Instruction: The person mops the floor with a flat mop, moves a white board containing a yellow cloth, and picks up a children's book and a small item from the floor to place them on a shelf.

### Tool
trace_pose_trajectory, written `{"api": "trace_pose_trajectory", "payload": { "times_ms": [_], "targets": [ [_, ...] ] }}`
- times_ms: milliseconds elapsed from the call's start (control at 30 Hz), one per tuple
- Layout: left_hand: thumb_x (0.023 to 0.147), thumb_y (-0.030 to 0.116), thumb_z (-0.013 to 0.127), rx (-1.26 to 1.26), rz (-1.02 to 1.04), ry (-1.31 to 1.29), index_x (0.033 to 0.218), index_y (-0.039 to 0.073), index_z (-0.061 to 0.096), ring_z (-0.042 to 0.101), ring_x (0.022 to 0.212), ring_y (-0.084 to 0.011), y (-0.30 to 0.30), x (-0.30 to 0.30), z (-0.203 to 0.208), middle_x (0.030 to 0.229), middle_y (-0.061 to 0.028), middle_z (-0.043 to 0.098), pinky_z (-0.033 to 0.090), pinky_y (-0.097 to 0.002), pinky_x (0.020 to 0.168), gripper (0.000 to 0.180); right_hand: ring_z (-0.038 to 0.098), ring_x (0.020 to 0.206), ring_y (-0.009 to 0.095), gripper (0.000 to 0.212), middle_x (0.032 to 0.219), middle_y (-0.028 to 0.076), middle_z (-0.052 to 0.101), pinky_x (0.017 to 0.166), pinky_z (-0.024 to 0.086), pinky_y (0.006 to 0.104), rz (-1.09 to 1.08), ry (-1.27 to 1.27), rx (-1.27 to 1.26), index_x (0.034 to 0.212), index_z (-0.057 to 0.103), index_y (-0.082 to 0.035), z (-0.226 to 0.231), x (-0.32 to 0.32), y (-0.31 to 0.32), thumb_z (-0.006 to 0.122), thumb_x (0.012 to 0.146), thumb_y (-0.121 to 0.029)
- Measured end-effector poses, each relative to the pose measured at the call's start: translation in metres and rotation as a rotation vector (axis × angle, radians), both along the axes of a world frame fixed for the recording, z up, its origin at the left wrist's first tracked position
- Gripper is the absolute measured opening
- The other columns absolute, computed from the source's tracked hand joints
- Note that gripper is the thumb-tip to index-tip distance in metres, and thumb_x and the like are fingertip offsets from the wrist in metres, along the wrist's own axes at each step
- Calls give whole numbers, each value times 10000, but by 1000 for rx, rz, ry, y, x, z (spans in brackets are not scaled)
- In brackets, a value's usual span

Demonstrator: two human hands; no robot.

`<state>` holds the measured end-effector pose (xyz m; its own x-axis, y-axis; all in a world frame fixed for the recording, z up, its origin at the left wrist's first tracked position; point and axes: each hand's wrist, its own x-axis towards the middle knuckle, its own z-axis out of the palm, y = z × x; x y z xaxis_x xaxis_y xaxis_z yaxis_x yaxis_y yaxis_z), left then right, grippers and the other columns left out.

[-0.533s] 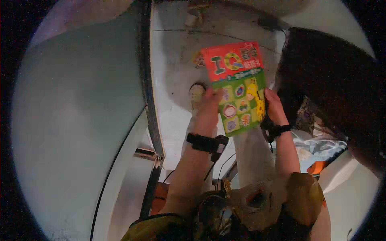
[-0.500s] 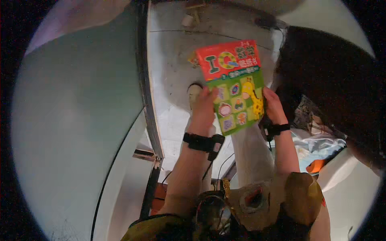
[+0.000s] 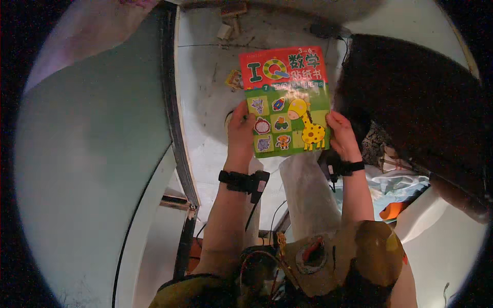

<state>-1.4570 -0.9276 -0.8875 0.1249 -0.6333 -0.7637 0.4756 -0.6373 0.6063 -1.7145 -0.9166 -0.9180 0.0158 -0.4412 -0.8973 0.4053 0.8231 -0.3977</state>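
Between both hands I hold up a children's activity book (image 3: 287, 102), its cover facing me. The cover is red at the top and green below, with a yellow giraffe and several small pictures in squares. My left hand (image 3: 241, 128) grips the book's left edge, thumb on the cover. My right hand (image 3: 343, 134) pinches its right edge near the lower half. The fingers behind the book are hidden. A black strap with a small device circles each wrist.
Beyond the book, a small colourful item (image 3: 234, 79) lies on the grey floor (image 3: 205, 66). Small blocks (image 3: 229, 25) sit farther back. A dark brown surface (image 3: 411, 97) rises at right, above crumpled pale cloth (image 3: 395, 185) and an orange thing (image 3: 393, 210). A pale panel (image 3: 97, 128) fills the left.
The book has moved slightly left and turned more upright, its cover now squarer to me. Both hands have shifted left with it, still gripping its sides.
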Motion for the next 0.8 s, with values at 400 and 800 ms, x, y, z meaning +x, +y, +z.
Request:
{"api": "trace_pose_trajectory", "payload": {
  "times_ms": [400,800],
  "targets": [
    [823,63,517,-18,-72,-141,1292,28,292,506,985,-174,-3,-10,-3,1162,-114,479,412,-278,827,522,568,842,135,161,923,36,603,735,465,261,86,63,-145,967,568,-24,8,3,-6,529,840,-115],
    [746,-55,510,13,-238,-16,1204,18,389,523,964,-167,-2,4,-17,1039,-107,550,426,-274,799,479,539,786,114,229,904,27,598,725,429,234,210,332,-178,986,577,-15,3,-5,0,581,807,-160]
  ]
}}
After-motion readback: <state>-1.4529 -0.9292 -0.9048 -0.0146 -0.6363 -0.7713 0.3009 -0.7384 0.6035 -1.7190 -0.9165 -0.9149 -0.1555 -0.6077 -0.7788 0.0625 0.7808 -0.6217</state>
